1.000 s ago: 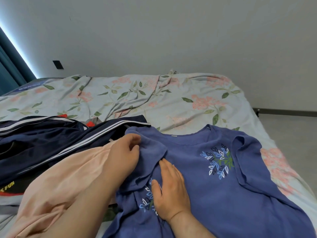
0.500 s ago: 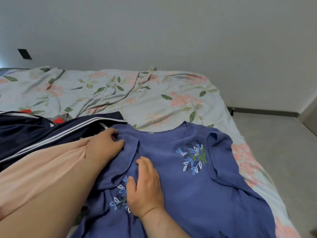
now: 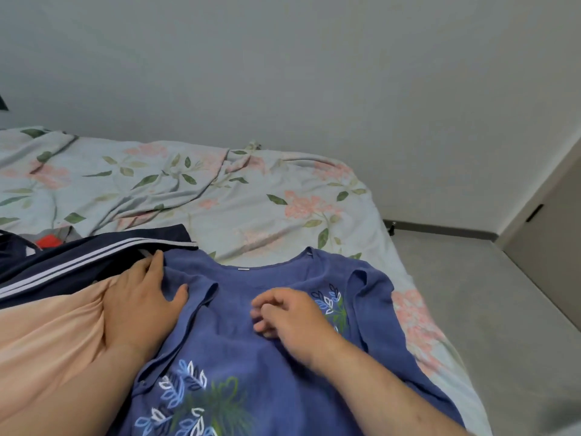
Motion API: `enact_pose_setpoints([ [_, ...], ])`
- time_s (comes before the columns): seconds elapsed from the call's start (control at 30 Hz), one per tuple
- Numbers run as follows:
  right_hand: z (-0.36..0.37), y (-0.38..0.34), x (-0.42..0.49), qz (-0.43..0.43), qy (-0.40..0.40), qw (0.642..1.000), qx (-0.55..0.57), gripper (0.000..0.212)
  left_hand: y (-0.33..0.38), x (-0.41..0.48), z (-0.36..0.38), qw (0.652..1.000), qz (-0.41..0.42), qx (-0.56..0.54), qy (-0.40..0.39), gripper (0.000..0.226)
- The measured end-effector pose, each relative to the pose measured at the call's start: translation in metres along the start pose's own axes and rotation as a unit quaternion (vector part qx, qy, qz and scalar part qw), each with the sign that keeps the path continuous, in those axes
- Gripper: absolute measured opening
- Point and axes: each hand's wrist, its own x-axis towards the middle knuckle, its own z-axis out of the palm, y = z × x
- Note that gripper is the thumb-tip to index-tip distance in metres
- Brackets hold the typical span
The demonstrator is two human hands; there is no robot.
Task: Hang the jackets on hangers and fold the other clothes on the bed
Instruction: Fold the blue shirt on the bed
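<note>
Folding the blue top (image 3: 239, 341): lies front up on the near right part of the bed (image 3: 220, 199), neckline away, right sleeve close to the bed's edge above the floor (image 3: 471, 309). Shows the left sleeve turned in toward the chest, its edge ridged and loose rather than creased down.

Pins that shoulder with the left hand (image 3: 138, 303), fingers straight and flat on the cloth. Rests the right hand (image 3: 295, 319) on the chest, fingers loosely curled, no fabric plainly pinched.

Looks thin and slippery, so probably springs the sleeve fold open once the flat hand lifts. Likely bunches the chest into wrinkles if dragged by curled fingertips instead of smoothed. Risks catching the peach garment (image 3: 47, 335) or the navy jacket (image 3: 94, 259), both touching the left side, into the next fold. Could slide toward the floor if pulled rightward.
</note>
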Motion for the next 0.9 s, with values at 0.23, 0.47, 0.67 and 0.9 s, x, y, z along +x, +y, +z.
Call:
enact_pose_setpoints([
  [0.23,-0.157,0.01,0.029,-0.026,0.139,0.835,-0.532,0.072,0.003,0.002,0.001,0.999,-0.004,0.039,-0.01,0.073],
  [0.47,-0.16,0.032,0.042,-0.002,0.104,0.872,-0.479,0.028,0.0,-0.001,0.0,1.0,-0.003,0.027,0.008,0.023],
  [0.67,-0.163,0.036,0.025,-0.051,0.13,0.897,-0.419,0.021,0.001,-0.002,0.0,0.999,0.011,0.019,0.028,0.014],
  [0.9,-0.166,0.01,-0.05,-0.043,0.066,0.912,-0.401,0.01,0.029,-0.003,-0.059,0.995,-0.024,0.022,-0.089,0.01],
])
